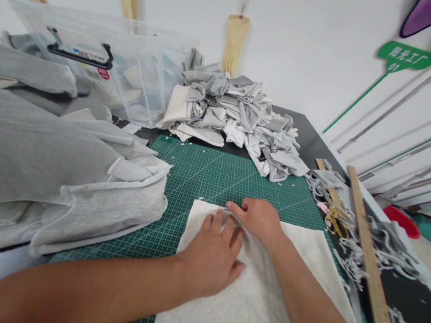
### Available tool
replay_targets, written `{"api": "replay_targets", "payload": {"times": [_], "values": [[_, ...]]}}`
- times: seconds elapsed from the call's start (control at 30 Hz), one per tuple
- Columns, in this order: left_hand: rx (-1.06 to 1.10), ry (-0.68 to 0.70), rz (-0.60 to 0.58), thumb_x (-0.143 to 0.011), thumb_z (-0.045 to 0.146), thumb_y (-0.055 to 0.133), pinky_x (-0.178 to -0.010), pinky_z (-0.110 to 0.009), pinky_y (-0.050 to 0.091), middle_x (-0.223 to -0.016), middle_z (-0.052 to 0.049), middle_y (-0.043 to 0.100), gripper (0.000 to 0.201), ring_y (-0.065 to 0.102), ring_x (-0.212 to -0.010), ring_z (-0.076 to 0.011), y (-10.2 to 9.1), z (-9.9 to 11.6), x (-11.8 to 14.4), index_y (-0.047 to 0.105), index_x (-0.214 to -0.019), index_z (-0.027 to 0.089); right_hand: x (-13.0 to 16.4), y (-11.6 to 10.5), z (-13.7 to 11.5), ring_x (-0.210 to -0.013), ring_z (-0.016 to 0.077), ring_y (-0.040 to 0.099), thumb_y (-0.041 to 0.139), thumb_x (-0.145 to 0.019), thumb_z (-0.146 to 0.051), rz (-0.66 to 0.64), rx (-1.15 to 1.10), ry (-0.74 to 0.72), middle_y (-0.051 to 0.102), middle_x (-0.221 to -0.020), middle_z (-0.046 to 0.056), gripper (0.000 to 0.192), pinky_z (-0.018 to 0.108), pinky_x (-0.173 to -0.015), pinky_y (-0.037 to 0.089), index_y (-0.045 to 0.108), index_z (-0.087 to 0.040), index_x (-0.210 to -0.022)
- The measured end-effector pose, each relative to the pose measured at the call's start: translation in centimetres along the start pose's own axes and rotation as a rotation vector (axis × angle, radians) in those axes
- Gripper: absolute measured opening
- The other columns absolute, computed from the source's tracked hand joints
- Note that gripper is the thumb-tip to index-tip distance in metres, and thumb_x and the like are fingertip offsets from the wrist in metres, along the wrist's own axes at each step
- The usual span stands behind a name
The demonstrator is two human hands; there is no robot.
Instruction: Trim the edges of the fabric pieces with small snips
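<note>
Left hand pressed flat, fingers spread narrow, on a pale cloth sheet lying square on the green cutting mat, apparently pinning it against slipping; right hand just beyond, fingers curled down around a small clear curved object, touching the sheet near its far edge. Object mostly hidden between the two hands, too small to identify; sheet's near edge cut off by the frame. Grey fabric stack at left, scrap heap behind, wooden ruler and scissors at right on the surface.
</note>
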State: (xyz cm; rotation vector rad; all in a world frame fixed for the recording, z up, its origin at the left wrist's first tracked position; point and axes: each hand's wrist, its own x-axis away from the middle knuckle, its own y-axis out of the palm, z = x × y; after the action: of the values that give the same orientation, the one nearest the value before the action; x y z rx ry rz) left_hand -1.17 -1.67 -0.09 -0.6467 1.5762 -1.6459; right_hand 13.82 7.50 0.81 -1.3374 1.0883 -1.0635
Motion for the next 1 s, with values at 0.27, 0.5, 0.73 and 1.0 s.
{"api": "replay_targets", "payload": {"times": [0.27, 0.5, 0.73, 1.0], "values": [[0.003, 0.001, -0.004, -0.09, 0.055, 0.036, -0.101, -0.059, 0.026, -0.141, -0.023, 0.035, 0.062, 0.028, -0.13, -0.0448, -0.2, 0.0, -0.1, 0.043, -0.134, 0.011, 0.5, 0.0, -0.6, -0.063, 0.0202, 0.06, 0.028, -0.083, -0.073, 0.027, 0.057, 0.013, 0.065, -0.064, 0.005, 0.063, 0.028, -0.053, 0.03, 0.063, -0.024, -0.065], [0.014, -0.001, 0.001, -0.089, 0.054, 0.038, -0.1, -0.059, 0.027, -0.141, -0.023, 0.034, 0.063, 0.031, -0.129, -0.044, -0.5, 0.0, -0.2, 0.042, -0.134, 0.01, 0.2, 0.1, -1.1, -0.068, 0.0223, 0.062, 0.028, -0.083, -0.074, 0.007, 0.096, 0.027, 0.067, -0.068, 0.007, 0.064, 0.03, -0.059, 0.037, 0.066, -0.023, -0.071], [0.02, 0.003, -0.007, -0.09, 0.054, 0.037, -0.099, -0.058, 0.028, -0.139, -0.024, 0.036, 0.062, 0.031, -0.128, -0.0439, -0.6, -0.1, -0.3, 0.043, -0.133, 0.01, 0.0, -0.2, -1.3, -0.075, 0.0236, 0.063, 0.026, -0.083, -0.074, -0.054, 0.091, 0.041, 0.068, -0.075, 0.01, 0.069, 0.032, -0.064, 0.04, 0.069, -0.021, -0.077], [0.006, 0.011, -0.006, -0.09, 0.053, 0.037, -0.099, -0.059, 0.028, -0.14, -0.023, 0.035, 0.061, 0.03, -0.129, -0.0435, -0.7, 0.0, -0.2, 0.042, -0.133, 0.01, 0.1, -0.5, -1.5, -0.076, 0.0254, 0.064, 0.027, -0.083, -0.074, -0.058, 0.099, 0.038, 0.069, -0.076, 0.011, 0.068, 0.033, -0.064, 0.043, 0.07, -0.021, -0.08]]}}
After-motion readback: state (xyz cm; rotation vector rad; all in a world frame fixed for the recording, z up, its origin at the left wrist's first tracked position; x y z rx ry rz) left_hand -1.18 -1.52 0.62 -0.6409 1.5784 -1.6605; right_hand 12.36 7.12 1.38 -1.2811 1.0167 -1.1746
